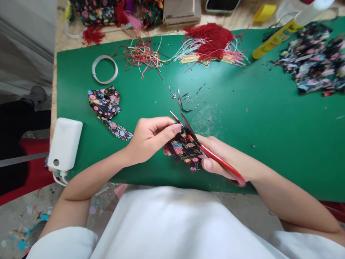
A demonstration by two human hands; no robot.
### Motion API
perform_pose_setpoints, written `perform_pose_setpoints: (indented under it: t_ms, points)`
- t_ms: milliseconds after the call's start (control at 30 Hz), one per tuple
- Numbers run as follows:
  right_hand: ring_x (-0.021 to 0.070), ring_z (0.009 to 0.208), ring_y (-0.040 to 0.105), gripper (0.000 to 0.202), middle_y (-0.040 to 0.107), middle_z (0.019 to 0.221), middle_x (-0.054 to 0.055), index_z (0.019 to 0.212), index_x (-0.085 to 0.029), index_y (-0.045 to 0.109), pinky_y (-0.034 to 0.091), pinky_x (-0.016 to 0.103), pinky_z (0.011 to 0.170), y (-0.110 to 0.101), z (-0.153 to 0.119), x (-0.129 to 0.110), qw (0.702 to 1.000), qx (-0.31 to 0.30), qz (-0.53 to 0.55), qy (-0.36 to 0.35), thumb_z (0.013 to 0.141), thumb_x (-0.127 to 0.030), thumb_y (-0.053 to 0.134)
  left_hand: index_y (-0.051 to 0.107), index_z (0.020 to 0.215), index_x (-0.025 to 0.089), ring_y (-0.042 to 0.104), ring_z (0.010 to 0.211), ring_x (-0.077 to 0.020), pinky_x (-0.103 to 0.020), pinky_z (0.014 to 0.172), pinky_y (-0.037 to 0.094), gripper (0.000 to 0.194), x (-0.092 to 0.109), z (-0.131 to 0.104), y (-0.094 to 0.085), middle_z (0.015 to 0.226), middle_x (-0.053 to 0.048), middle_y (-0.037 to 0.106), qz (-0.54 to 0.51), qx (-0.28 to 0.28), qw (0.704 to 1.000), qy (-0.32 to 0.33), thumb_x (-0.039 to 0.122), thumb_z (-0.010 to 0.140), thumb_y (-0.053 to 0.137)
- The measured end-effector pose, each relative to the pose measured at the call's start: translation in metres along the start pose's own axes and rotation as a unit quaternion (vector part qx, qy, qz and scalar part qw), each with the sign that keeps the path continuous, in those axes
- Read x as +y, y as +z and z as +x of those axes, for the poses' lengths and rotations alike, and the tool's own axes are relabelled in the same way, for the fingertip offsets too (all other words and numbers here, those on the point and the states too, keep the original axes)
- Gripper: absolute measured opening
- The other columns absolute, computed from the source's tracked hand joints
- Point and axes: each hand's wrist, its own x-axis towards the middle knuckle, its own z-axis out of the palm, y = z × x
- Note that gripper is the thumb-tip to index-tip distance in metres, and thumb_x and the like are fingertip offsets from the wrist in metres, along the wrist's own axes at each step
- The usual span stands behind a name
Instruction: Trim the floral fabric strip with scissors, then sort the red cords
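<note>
My left hand pinches the top edge of a black floral fabric piece near the front edge of the green mat. My right hand grips red-handled scissors, whose blades are slightly apart and point up and left at the fabric's upper edge, beside my left fingertips. The fabric hangs between both hands, and some of my right fingers are hidden behind it. Another floral fabric piece with a narrow strip lies on the mat to the left. Small dark scraps lie beyond the blades.
On the green mat are a white tape ring, tangled threads, red tassels, a yellow glue bottle and a scrap pile. A white power bank sits at the left edge. A person's foot shows at left.
</note>
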Motion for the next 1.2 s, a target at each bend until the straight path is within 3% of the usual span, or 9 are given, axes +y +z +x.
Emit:
perform_pose_setpoints:
  t_ms: [400, 767, 1200]
  points:
    - [0.014, 0.058, 0.054, 0.078, 0.066, 0.077, 0.003, 0.104, -0.016, 0.064, 0.04, 0.023, 0.052, -0.0013, 0.0013, -0.0025, 1.0, -0.006, -0.018, 0.011, 0.09, -0.088, 0.038, 0.064, 0.073, 0.016, 0.056, 0.041, -0.0081, -0.018, 0.037, 0.045, 0.051, 0.0002, 0.0012, -0.0005, 0.054, 0.003, 0.058, 0.015, 0.002, 1.0, -0.008, 0.065, 0.085, 0.069]
    - [0.0153, 0.063, 0.062, 0.072, 0.072, 0.084, 0.005, 0.103, -0.016, 0.065, 0.044, 0.023, 0.055, -0.0019, 0.0028, -0.0048, 0.999, -0.016, 0.029, 0.012, 0.091, -0.083, 0.045, 0.065, 0.074, 0.016, 0.054, 0.041, -0.0087, -0.02, 0.039, 0.044, 0.05, -0.0011, 0.0006, -0.0011, 0.055, 0.003, 0.058, 0.028, 0.007, 0.999, -0.02, 0.065, 0.086, 0.067]
    - [0.0141, 0.057, 0.057, 0.077, 0.069, 0.075, 0.004, 0.105, -0.014, 0.068, 0.041, 0.022, 0.05, -0.001, 0.0034, -0.0014, 1.0, -0.009, 0.027, 0.012, 0.091, -0.085, 0.042, 0.065, 0.077, 0.017, 0.056, 0.044, -0.0096, -0.021, 0.041, 0.046, 0.047, -0.0082, -0.001, 0.0006, 0.055, 0.003, 0.058, 0.03, 0.013, 0.999, -0.017, 0.062, 0.091, 0.063]
